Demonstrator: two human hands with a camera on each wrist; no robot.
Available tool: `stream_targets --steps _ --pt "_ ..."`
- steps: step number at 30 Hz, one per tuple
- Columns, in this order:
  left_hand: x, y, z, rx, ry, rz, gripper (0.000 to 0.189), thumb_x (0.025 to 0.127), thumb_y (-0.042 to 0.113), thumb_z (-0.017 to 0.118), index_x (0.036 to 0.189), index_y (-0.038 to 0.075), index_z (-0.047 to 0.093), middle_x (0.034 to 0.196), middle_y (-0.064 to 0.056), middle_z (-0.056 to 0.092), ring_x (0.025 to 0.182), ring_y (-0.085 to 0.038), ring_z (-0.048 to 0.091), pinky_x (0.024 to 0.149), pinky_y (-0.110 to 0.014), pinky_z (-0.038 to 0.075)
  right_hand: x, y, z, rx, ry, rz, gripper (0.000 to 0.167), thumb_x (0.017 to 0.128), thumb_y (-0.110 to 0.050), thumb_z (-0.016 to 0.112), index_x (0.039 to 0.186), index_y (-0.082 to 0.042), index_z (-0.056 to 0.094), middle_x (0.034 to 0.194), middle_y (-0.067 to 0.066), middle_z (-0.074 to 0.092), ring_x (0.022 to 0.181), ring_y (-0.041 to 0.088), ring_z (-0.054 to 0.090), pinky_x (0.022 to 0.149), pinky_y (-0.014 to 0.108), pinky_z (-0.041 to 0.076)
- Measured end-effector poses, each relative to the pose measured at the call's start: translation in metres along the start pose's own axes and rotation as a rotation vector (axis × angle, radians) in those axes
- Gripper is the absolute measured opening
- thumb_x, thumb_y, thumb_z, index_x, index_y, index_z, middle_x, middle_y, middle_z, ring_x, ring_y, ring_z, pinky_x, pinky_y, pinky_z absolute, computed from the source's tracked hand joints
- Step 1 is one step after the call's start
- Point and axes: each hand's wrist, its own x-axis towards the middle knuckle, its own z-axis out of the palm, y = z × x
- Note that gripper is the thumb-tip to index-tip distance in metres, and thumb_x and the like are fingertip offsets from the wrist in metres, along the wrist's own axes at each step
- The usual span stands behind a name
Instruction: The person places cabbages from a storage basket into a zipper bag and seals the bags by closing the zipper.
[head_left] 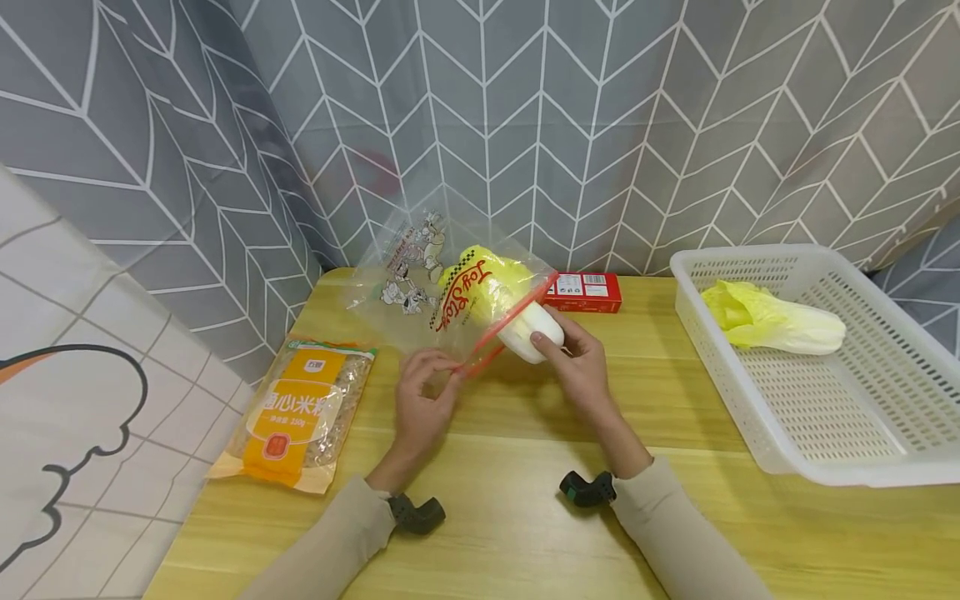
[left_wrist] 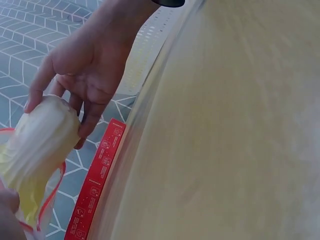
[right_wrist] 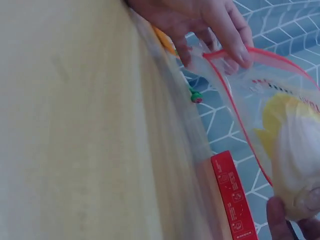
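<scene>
Head view: a person in beige sleeves (head_left: 693, 529) works over a wood-grain counter (head_left: 510, 500), with a grey curtain (head_left: 600, 125) in a white chevron pattern beyond its far edge. Near the middle of that edge, the left hand (head_left: 426, 400) pinches the red-rimmed mouth of a clear zip bag (head_left: 412, 283) printed with cartoon figures and red lettering. The right hand (head_left: 583, 367) grips the white base of a napa cabbage (head_left: 532, 333), whose yellow leafy end is inside the bag while the base sticks out. Behind them, a red box (head_left: 588, 292) lies along the far edge. By the left edge is an orange-labelled pack of rice noodles (head_left: 296, 412). Toward the right end, a white plastic basket (head_left: 723, 392) holds a second napa cabbage (head_left: 787, 323).

Left wrist view: the right hand's fingers curve around the cabbage base. The red box sits by the counter edge, and part of the left hand shows at the lower left.

Right wrist view: the left hand's thumb and fingers pinch a corner of the bag's red rim; yellow leaves show through the clear plastic.
</scene>
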Motion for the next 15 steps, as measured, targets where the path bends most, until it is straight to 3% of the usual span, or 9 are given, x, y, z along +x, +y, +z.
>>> stream_targets --steps 4,8,11,15 --pt "0.001 -0.001 -0.002 0.033 0.058 -0.097 0.008 0.087 0.013 0.081 0.094 0.009 0.078 0.109 -0.009 0.07 0.111 -0.019 0.053 0.093 -0.04 0.039 -0.004 -0.002 0.005 -0.031 0.045 -0.057 0.048 0.09 -0.011 0.076 0.137 -0.01 0.065 0.132 0.015 0.067 0.093 0.008 0.061 0.074 0.016 0.054" --pt "0.002 -0.002 -0.002 0.05 0.08 -0.171 0.01 0.087 0.013 0.081 0.096 0.008 0.078 0.109 -0.011 0.071 0.11 -0.023 0.055 0.092 -0.046 0.042 -0.01 -0.009 0.012 -0.145 0.026 -0.061 0.051 0.088 -0.005 0.078 0.137 -0.004 0.064 0.133 0.02 0.066 0.094 0.015 0.058 0.071 0.016 0.052" --pt "0.002 -0.002 -0.003 0.06 0.073 -0.188 0.01 0.088 0.015 0.081 0.096 0.009 0.079 0.107 -0.009 0.071 0.109 -0.023 0.057 0.093 -0.046 0.043 -0.009 -0.003 0.014 -0.211 -0.004 -0.081 0.054 0.086 -0.004 0.079 0.138 -0.003 0.062 0.135 0.021 0.065 0.1 0.021 0.058 0.072 0.017 0.052" --pt "0.002 -0.003 -0.004 0.078 0.051 -0.185 0.01 0.089 0.017 0.08 0.097 0.012 0.079 0.107 -0.005 0.072 0.109 -0.019 0.058 0.092 -0.04 0.044 -0.004 0.011 0.012 -0.188 -0.021 -0.051 0.054 0.087 -0.012 0.081 0.138 -0.011 0.064 0.135 0.015 0.066 0.103 0.02 0.058 0.074 0.017 0.051"
